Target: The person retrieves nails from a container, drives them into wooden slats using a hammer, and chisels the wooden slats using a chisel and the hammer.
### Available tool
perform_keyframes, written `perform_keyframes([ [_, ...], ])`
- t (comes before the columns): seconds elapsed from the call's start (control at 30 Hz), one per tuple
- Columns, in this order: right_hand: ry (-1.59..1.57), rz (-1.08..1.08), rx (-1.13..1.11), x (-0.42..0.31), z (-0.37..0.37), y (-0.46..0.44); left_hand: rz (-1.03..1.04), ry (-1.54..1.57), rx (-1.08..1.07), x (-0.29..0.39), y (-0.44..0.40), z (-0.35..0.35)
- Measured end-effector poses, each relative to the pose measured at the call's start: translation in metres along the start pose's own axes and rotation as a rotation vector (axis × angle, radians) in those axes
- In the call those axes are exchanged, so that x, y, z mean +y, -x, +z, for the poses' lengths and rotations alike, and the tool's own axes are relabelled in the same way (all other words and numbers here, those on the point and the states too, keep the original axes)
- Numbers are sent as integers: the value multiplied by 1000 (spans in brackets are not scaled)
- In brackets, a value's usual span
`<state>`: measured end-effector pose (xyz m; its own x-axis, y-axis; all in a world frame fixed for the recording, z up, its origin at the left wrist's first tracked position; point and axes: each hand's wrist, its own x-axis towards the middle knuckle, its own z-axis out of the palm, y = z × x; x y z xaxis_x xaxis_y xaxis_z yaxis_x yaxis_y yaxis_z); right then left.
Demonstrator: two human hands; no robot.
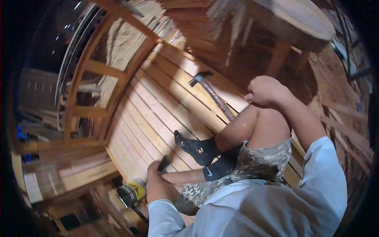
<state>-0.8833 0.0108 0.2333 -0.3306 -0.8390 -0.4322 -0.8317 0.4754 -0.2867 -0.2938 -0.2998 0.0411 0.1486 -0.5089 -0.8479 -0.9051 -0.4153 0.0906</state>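
My right hand (266, 91) is curled closed beside my bent knee, above the edge of the slatted wooden platform (136, 118). Whatever its fingers hold, if anything, is hidden. A claw hammer (215, 96) with a dark head and brown handle lies on the slats, left of that hand and apart from it. My left hand (155, 170) is at the lower left by my other leg, mostly turned away. At its fingers is a small dark object (165, 162) that I cannot identify. An open tin with a yellow label (137, 189) stands close to my left forearm.
My crossed legs in dark socks (197, 150) rest on the slats. A wooden frame with crossbars (104, 69) borders the platform. Beyond the right side stands a round-topped wooden stool (300, 19). Loose boards (347, 134) lie at the right, blurred.
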Motion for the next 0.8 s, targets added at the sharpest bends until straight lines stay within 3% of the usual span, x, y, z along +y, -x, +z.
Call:
perform_keyframes([
  [0.1,-23,-2,19,-12,-10,6,-136,157,99,-15,-36,-4],
  [0.13,-55,-7,20,-13,-9,8,52,168,187,-17,-36,-1],
  [0.2,-34,-5,0,-20,-11,7,40,778,357,-6,-20,23],
  [0.23,-22,-21,-21,-24,-13,6,148,816,454,14,21,27],
  [0.27,-10,-29,-42,-28,-14,7,149,1027,386,5,2,33],
  [0.33,43,-97,-49,-33,-13,5,156,1110,368,15,-6,52],
  [0.4,91,-157,-65,-33,-13,6,229,1158,220,29,5,78],
  [0.43,75,-194,-82,-34,-13,5,149,1093,277,41,25,89],
  [0.47,57,-230,-109,-38,-13,1,261,1046,310,51,51,93],
  [0.5,83,-255,-125,-43,-14,-6,299,1135,471,53,21,107],
  [0.53,57,-241,-130,-46,-14,-10,255,1318,432,64,27,110],
  [0.57,28,-209,-136,-47,-12,-9,203,1246,544,70,-19,118],
  [0.63,14,-149,-145,-58,-7,-5,258,1433,237,106,66,80],
  [0.67,106,-213,-167,-73,-6,-9,431,1404,138,109,51,71],
  [0.7,193,-282,-191,-86,-4,-11,494,1239,260,120,76,58],
  [0.8,465,-206,-260,-126,38,9,653,983,256,109,84,51],
])
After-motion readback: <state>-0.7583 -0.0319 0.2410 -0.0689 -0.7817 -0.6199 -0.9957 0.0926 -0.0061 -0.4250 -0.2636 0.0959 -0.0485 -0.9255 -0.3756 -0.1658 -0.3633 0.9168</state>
